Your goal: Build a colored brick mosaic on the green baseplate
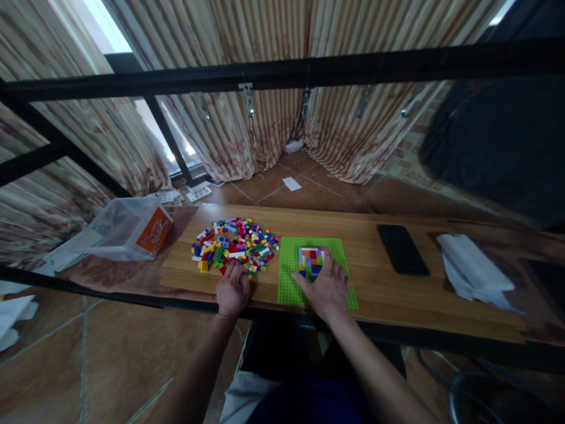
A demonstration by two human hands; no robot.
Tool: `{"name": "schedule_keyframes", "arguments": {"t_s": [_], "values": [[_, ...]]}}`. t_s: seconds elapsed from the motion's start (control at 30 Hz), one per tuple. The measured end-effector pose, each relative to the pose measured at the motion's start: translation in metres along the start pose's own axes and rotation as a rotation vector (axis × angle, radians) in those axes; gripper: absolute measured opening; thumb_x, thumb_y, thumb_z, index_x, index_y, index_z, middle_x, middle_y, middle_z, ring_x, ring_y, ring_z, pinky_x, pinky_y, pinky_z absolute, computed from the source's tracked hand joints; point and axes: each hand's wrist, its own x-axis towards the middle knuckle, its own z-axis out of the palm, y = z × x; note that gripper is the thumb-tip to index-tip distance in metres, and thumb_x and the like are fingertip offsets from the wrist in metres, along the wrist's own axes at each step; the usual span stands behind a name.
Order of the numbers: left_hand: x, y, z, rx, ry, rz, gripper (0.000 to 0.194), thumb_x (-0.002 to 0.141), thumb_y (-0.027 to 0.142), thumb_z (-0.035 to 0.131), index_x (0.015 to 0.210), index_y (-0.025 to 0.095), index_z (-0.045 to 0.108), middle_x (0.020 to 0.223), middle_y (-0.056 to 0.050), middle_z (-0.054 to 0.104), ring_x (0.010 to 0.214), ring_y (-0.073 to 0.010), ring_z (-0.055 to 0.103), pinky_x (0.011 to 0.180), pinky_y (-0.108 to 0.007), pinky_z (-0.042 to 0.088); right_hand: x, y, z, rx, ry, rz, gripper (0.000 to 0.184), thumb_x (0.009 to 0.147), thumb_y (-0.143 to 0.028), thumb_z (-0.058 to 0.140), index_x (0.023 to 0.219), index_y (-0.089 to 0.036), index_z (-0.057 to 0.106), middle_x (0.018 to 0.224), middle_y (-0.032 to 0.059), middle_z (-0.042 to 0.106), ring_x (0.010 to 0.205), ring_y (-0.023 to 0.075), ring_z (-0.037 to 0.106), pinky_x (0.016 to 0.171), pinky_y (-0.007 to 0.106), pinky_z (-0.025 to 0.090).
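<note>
A loose pile of small coloured toy bricks (238,254) lies left of the green studded baseplate (289,291). On the baseplate sits a small patch of brightly coloured bricks (312,257), packed side by side. My left hand (233,290) rests at the near edge of the pile, its fingers curled closed; anything inside them is hidden. My right hand (329,288) is over the baseplate with thumb and fingers spread apart. Its thumb points at the lower left of the patch, while the fingers cover the patch's right side.
A clear plastic box (126,229) with an orange label stands at the left end of the wooden tabletop (366,294). Right of the baseplate lie a black phone (403,249) and a white packet (474,268). A dark metal bar (273,76) crosses behind the table, before curtains.
</note>
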Motion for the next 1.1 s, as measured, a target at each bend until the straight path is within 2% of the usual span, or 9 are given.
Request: {"name": "schedule_keyframes", "arguments": {"t_s": [0.1, 0.23, 0.33, 0.5, 0.73, 0.9, 1.0, 1.1], "values": [[0.0, 0.001, -0.001, 0.005, 0.0, -0.004, 0.017, 0.083, 0.013, 0.043, 0.076, 0.02, 0.057, 0.08, -0.003, 0.062, 0.07, -0.0155, 0.058, 0.059, -0.024, 0.038, -0.003, -0.007, 0.009, -0.038, 0.04, -0.009, 0.094, 0.068, -0.063, 0.063, 0.141, -0.013, 0.032, 0.12, 0.0262, 0.053, 0.11, 0.0454, 0.046, 0.088, 0.061, 0.031], [0.0, 0.001, -0.001, -0.007, -0.005, 0.002, 0.017, 0.083, 0.013, 0.042, 0.077, 0.02, 0.056, 0.079, -0.003, 0.061, 0.07, -0.0155, 0.058, 0.06, -0.025, 0.039, 0.004, -0.001, 0.008, -0.089, -0.018, -0.024, 0.092, 0.071, -0.056, 0.064, 0.143, -0.011, 0.027, 0.119, 0.0263, 0.052, 0.11, 0.0452, 0.045, 0.089, 0.06, 0.031], [0.0, 0.001, -0.001, -0.018, -0.009, 0.009, 0.017, 0.083, 0.013, 0.043, 0.076, 0.02, 0.056, 0.078, -0.003, 0.06, 0.07, -0.0156, 0.058, 0.06, -0.024, 0.039, 0.017, 0.014, -0.002, -0.09, -0.118, -0.099, 0.093, 0.069, -0.051, 0.066, 0.143, -0.014, 0.027, 0.12, 0.0222, 0.054, 0.112, 0.042, 0.047, 0.092, 0.056, 0.033], [0.0, 0.001, -0.002, -0.012, -0.025, 0.009, 0.016, 0.084, 0.014, 0.043, 0.077, 0.02, 0.056, 0.078, -0.003, 0.06, 0.072, -0.0155, 0.058, 0.062, -0.024, 0.04, 0.05, 0.051, -0.027, -0.102, -0.375, -0.283, 0.09, 0.068, -0.045, 0.067, 0.145, -0.02, 0.027, 0.127, 0.0154, 0.054, 0.117, 0.0357, 0.048, 0.098, 0.051, 0.036], [-0.001, 0.0, -0.001, 0.0, -0.034, -0.003, 0.017, 0.085, 0.015, 0.042, 0.076, 0.02, 0.056, 0.077, -0.003, 0.058, 0.07, -0.0147, 0.057, 0.061, -0.023, 0.04, 0.078, 0.077, -0.052, -0.078, -0.576, -0.382, 0.084, 0.07, -0.03, 0.065, 0.145, -0.025, 0.028, 0.142, 0.0092, 0.044, 0.128, 0.0296, 0.042, 0.105, 0.048, 0.033], [-0.003, 0.0, -0.001, 0.008, -0.038, -0.006, 0.016, 0.085, 0.016, 0.042, 0.079, 0.021, 0.056, 0.08, -0.003, 0.059, 0.069, -0.0147, 0.057, 0.059, -0.024, 0.04, 0.08, 0.066, -0.053, -0.063, -0.753, -0.518, 0.09, 0.067, -0.016, 0.061, 0.147, -0.03, 0.022, 0.147, 0.0055, 0.038, 0.135, 0.0251, 0.034, 0.11, 0.046, 0.028], [-0.004, -0.001, 0.0, -0.012, -0.038, 0.006, 0.016, 0.086, 0.017, 0.041, 0.081, 0.021, 0.055, 0.081, -0.003, 0.058, 0.073, -0.015, 0.058, 0.062, -0.024, 0.042, 0.082, 0.049, -0.045, -0.082, -0.793, -0.577, 0.092, 0.066, -0.007, 0.057, 0.148, -0.03, 0.021, 0.147, 0.0057, 0.037, 0.136, 0.0238, 0.032, 0.111, 0.045, 0.025], [-0.005, -0.002, 0.001, -0.023, -0.041, 0.009, 0.016, 0.087, 0.018, 0.04, 0.081, 0.021, 0.055, 0.083, -0.004, 0.059, 0.074, -0.015, 0.059, 0.065, -0.024, 0.044, 0.084, 0.037, -0.034, -0.092, -0.799, -0.593, 0.092, 0.065, -0.005, 0.055, 0.147, -0.031, 0.023, 0.147, 0.0062, 0.037, 0.135, 0.0242, 0.033, 0.11, 0.046, 0.028]]}}
